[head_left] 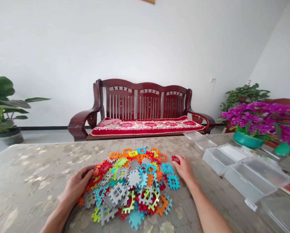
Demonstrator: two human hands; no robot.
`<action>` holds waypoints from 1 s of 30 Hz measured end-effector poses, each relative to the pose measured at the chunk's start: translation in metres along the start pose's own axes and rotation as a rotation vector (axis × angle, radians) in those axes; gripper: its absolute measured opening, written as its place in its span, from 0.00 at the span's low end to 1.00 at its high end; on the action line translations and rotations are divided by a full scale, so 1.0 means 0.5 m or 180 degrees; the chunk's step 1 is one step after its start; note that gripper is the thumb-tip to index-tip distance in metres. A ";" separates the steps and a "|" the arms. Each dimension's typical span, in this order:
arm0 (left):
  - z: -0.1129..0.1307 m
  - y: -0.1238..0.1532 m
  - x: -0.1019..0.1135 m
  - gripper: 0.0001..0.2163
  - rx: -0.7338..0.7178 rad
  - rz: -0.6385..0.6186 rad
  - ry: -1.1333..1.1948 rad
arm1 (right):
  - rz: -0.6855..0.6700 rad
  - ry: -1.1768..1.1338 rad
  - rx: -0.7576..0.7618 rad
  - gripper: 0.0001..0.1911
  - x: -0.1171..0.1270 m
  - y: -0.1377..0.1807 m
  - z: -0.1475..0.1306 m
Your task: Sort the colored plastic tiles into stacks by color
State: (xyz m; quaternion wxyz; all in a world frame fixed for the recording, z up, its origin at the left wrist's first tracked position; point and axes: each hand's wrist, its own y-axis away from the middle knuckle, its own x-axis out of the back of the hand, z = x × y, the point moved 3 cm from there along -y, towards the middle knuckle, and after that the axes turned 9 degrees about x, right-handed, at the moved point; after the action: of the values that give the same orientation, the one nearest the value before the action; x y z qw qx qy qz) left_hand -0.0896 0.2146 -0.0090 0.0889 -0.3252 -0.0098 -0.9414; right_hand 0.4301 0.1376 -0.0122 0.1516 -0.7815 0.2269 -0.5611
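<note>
A heap of notched plastic building tiles (134,178) in grey, blue, red, orange and green lies on the table in front of me. Some tiles have window-like cutouts. My right hand (183,166), just right of the heap, pinches a small red notched tile (175,159) between thumb and fingers. At the heap's left edge rests my left hand (78,183), its fingers stretched toward the red and orange tiles and its thumb apart from them. No tile shows in its grasp. A blue tile (173,182) lies at the heap's right side, near my right wrist.
Clear plastic boxes (250,183) and lids (192,135) stand along the table's right side. Beyond them are purple flowers in a teal pot (249,139). A patterned cover lies over the table (35,174). A wooden bench (145,100) stands behind it, a potted plant (10,136) at left.
</note>
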 end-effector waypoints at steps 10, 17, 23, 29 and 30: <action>-0.003 -0.003 0.001 0.22 -0.0065 0.0002 -0.0154 | 0.0096 -0.0584 -0.1041 0.23 0.012 -0.019 0.027; 0.004 0.001 0.001 0.23 -0.0005 -0.0027 -0.0083 | 0.0115 -0.0605 -0.1294 0.23 0.027 -0.016 0.055; 0.001 -0.001 0.000 0.23 0.0026 -0.0021 -0.0091 | -0.0297 0.0139 -0.0705 0.21 0.042 -0.004 0.037; -0.001 -0.001 0.001 0.24 0.0076 0.0024 -0.0136 | -0.0285 0.0246 -0.0268 0.17 0.036 0.004 -0.003; 0.001 0.000 0.002 0.23 0.0074 0.0028 -0.0139 | -0.0230 0.0243 -0.0209 0.17 0.036 0.004 -0.012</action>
State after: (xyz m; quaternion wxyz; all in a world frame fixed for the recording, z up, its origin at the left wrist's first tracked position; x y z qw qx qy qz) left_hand -0.0900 0.2146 -0.0079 0.0965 -0.3447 -0.0212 -0.9335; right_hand 0.4286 0.1263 0.0034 0.0967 -0.7717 0.2225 -0.5879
